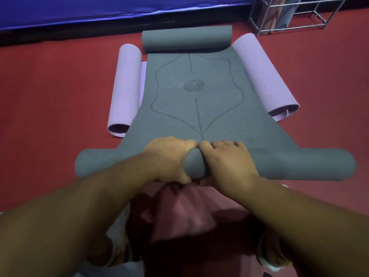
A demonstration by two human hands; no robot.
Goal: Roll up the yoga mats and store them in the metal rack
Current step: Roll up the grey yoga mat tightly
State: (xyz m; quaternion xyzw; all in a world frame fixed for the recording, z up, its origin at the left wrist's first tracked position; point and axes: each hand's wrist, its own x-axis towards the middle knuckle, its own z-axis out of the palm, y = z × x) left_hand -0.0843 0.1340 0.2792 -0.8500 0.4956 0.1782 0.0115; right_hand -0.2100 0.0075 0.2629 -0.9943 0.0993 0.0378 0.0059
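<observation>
A grey yoga mat (199, 100) lies spread on the red floor, its near end wound into a roll (299, 164) running left to right. My left hand (169, 156) and my right hand (227, 158) both clasp the middle of that roll, side by side, fingers over the top. The mat's far end curls up in a second roll (187, 38). A purple mat lies under the grey one, with one curled end at the left (125, 86) and the other at the right (263, 76). The metal rack (299, 17) stands at the top right with mats inside.
A blue padded mat (99, 11) runs along the far edge of the red floor (50, 86). My knees and pink clothing (189, 216) fill the space just behind the roll. Bare floor lies on both sides of the mats.
</observation>
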